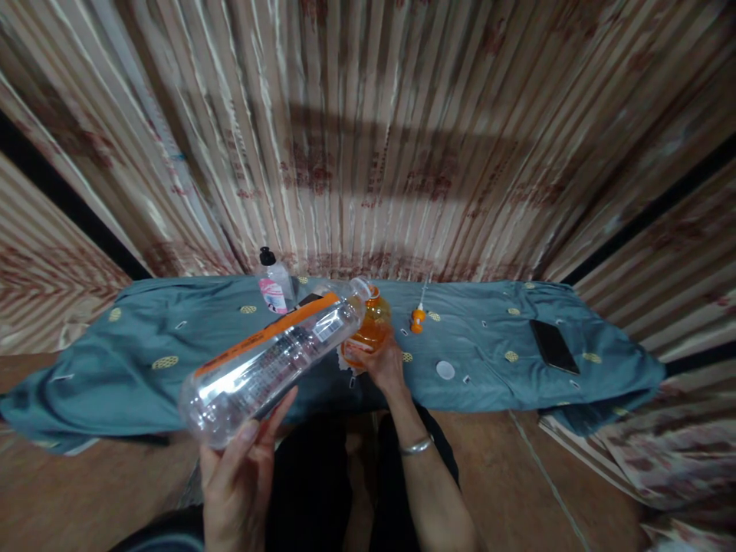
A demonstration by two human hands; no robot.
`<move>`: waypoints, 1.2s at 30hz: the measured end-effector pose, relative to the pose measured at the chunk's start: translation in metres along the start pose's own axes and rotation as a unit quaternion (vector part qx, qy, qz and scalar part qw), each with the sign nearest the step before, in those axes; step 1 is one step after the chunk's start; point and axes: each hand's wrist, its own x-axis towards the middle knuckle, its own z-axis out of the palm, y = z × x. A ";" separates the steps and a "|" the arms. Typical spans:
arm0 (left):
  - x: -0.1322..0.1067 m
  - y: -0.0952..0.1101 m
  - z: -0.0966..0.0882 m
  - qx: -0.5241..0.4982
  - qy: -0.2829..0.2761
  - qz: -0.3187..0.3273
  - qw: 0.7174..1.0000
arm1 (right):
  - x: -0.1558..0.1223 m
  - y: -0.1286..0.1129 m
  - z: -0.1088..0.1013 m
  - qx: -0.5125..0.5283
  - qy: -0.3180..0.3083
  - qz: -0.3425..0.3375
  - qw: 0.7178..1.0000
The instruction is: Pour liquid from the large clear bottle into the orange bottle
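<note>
My left hand [244, 460] is closed around the base of a large clear plastic bottle [276, 360] with an orange-edged label. The bottle is tilted, its mouth lower right of nothing else but right at the opening of an orange bottle [368, 331]. Whether the two rims touch, I cannot tell. Around the orange bottle's body my right hand [382, 359] is wrapped, holding it upright on the cloth. An orange pump top [418, 320] with a thin pale tube lies to the right of it.
A teal patterned cloth [483, 360] covers the narrow table. At the back left stands a clear bottle with a black cap [276, 285]. A dark phone [553, 346] lies on the right, and a white round disc [445, 370] nearer the middle. Striped curtains [368, 138] hang behind.
</note>
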 end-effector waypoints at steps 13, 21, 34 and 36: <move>0.001 0.003 0.002 0.004 0.012 0.007 1.000 | 0.001 0.001 -0.002 -0.009 -0.010 -0.002 1.000; 0.000 0.000 -0.002 0.007 -0.007 0.012 1.000 | 0.001 0.001 -0.002 -0.011 -0.010 -0.009 1.000; 0.004 -0.010 -0.011 0.002 -0.027 0.001 1.000 | 0.001 0.000 0.000 -0.011 0.004 -0.006 1.000; 0.004 -0.010 -0.012 0.001 -0.029 0.002 1.000 | 0.001 0.001 0.000 -0.011 0.005 -0.007 1.000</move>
